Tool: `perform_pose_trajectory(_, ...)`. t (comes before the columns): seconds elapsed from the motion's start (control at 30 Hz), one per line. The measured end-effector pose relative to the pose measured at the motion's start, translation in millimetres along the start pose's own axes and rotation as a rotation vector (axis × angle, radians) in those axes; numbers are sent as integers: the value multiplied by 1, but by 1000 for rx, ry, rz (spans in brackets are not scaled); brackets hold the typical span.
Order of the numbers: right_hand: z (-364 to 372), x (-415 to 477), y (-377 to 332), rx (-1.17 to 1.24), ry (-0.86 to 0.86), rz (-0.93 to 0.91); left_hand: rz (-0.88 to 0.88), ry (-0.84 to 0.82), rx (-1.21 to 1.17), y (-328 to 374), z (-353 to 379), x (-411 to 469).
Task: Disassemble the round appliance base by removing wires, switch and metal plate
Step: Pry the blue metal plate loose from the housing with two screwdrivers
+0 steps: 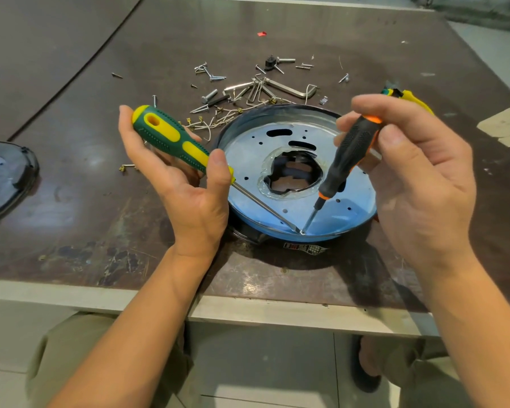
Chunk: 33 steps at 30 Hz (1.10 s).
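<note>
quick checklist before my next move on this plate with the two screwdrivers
1. Both tips at the plate's near rim: ok, green screwdriver and black screwdriver meet there.
2. Grip of left hand on green screwdriver: ok.
3. Grip of right hand on black screwdriver: ok, pinched high on the handle.
4. Base steadied: not ok, no hand rests on it.
5. Plate's screws all out: cannot tell.
6. Loose screws away from the tips: ok, behind the base.

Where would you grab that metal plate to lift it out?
Probably at the edge of its centre hole, hooking in from above: the plate lies flat with its outer edge sunk inside the base rim, leaving little to pinch.
</note>
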State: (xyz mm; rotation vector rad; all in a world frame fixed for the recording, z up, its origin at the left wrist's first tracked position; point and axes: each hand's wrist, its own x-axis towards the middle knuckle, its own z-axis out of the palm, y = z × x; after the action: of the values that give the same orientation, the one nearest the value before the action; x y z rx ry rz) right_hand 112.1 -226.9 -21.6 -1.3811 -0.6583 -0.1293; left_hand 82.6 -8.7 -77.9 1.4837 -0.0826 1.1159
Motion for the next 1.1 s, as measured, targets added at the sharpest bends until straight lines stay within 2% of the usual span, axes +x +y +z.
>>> perform_pose_trajectory(0.17, 3, 0, 2, -150, -31, -96, -6, 0, 7, -1, 0, 0)
perform_pose_trajectory(0.33, 4, -2, -2, -8, -44, -26, 2, -18, -13, -1, 0, 1)
perform_pose_trajectory(0.53, 6, 0, -2, -144, -16, -117, 15, -17, -11, -1, -1, 1)
perform_pose_trajectory(0.7, 3, -2, 1, -2, -19, -7, 10, -12, 14, -2, -1, 0)
perform_pose_trajectory(0.87, 8, 1, 0, -155, -12, -128, -18, -24, 35, 2, 1, 2)
perform_pose_trajectory(1.03, 1, -1, 2, -7, 24, -15, -46, -5, 66, 0, -1, 3)
perform_pose_trajectory(1.1, 3, 0, 0, -50, 29, -40, -40, -8, 58, 0, 0, 2)
